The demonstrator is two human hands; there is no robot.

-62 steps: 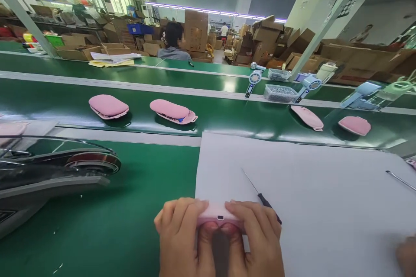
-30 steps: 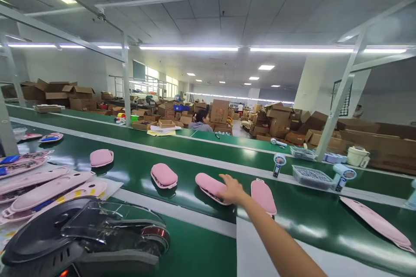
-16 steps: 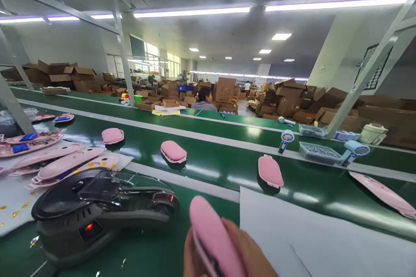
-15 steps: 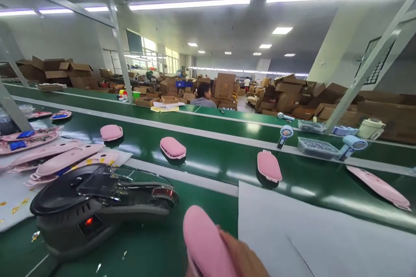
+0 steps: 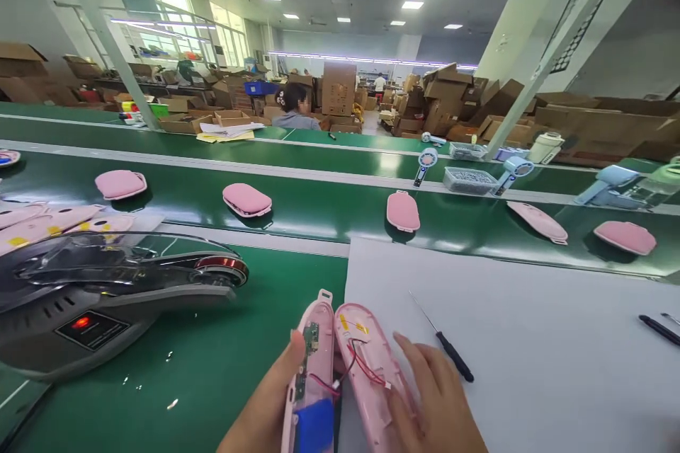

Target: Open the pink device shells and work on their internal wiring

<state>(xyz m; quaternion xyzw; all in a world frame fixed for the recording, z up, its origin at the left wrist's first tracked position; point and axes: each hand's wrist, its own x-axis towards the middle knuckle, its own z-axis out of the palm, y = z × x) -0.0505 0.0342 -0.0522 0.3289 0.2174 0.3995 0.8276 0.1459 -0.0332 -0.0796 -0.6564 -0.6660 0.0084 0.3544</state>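
A pink case point(image 5: 340, 375) is held opened into two halves at 6 o'clock on the desk point(image 5: 202, 368), left hand point(image 5: 265, 403) gripping the board half, right hand point(image 5: 430, 403) fingers spread on the other. Inspection of wires seems in hand; next, the screwdriver point(image 5: 443, 340) at 3 o'clock would likely be needed.

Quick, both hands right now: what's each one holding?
Left hand: grip closed on the left shell half, circuit board and blue battery showing inside.
Right hand: fingers resting on the right shell half; a full grip cannot be told.

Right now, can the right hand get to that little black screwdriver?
Probably yes. The screwdriver lies bare on the white sheet just beside the right hand, nothing between, though that hand rests on the open pink shell.
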